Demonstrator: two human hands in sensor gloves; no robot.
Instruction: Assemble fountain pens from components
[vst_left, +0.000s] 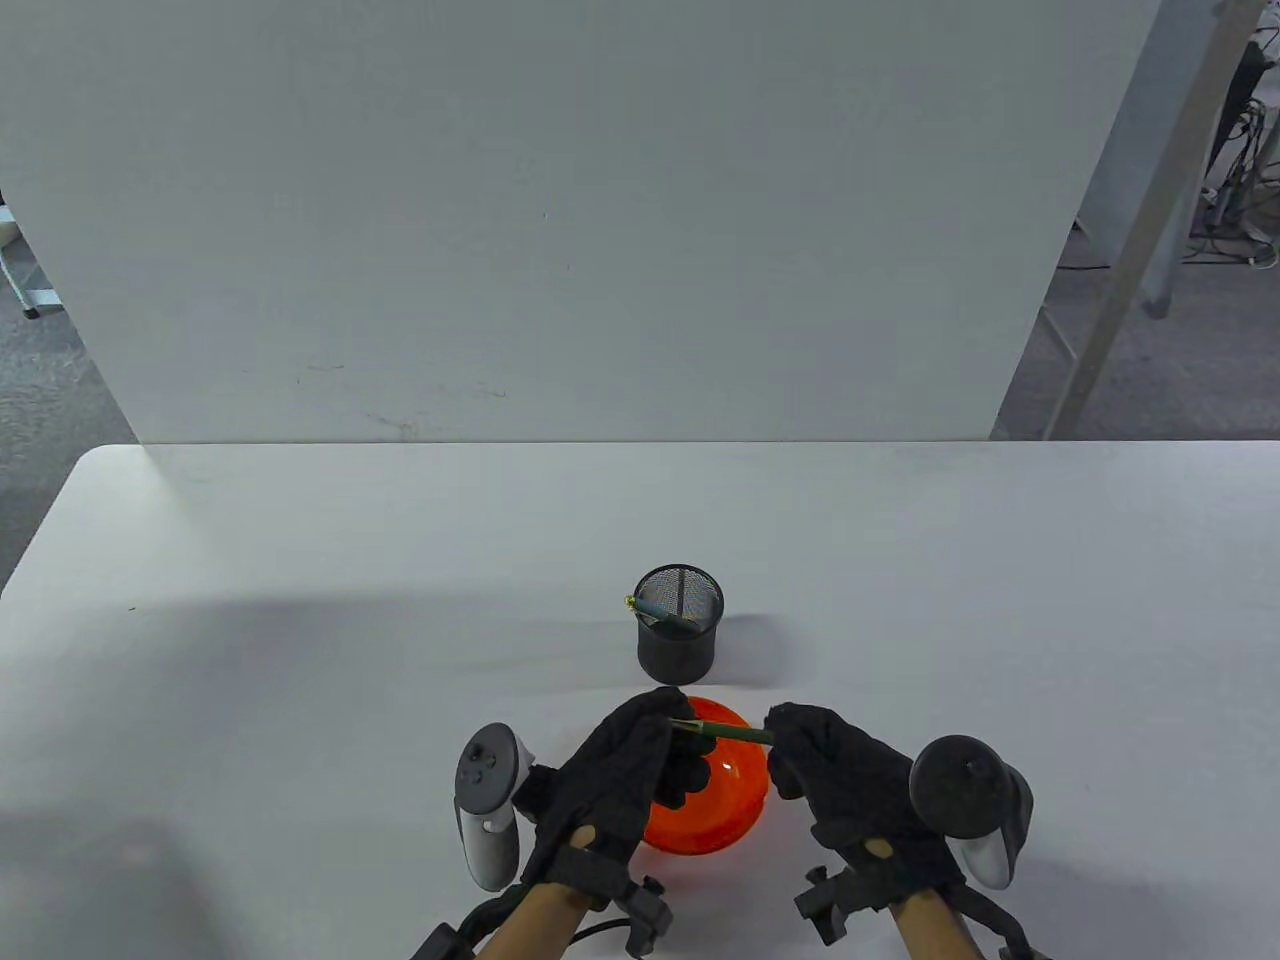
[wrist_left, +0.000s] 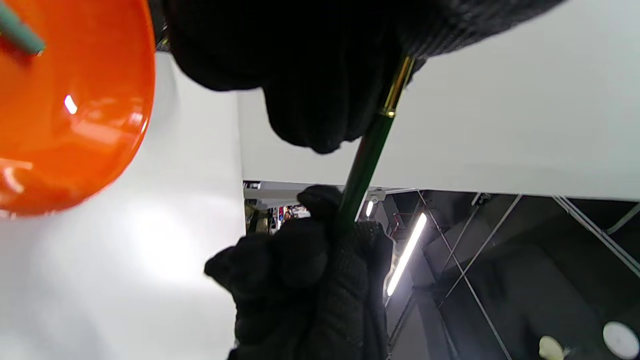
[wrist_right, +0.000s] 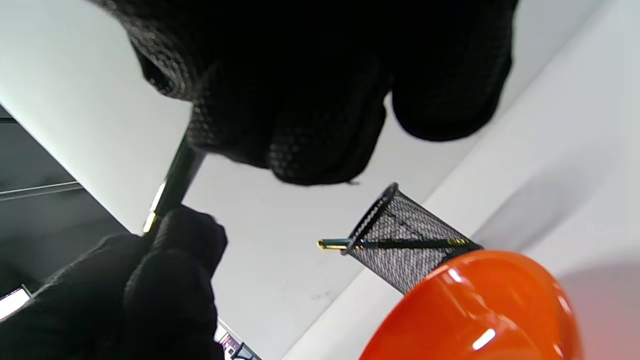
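Now we hold a green pen over the orange bowl, left hand pinching one end, right hand the other. It looks light, stiff and slick, so we should grip near the gold joint. Beyond stands a mesh cup on the white table.

Both hands wear black knitted gloves with a coarse mesh weave, covering every one of the fingers. The left hand carries a light grey tracker with small round buttons on its face; the right hand carries a dark grey, rounded tracker. Black straps and clips circle each wrist, and a black cable trails from the left one.
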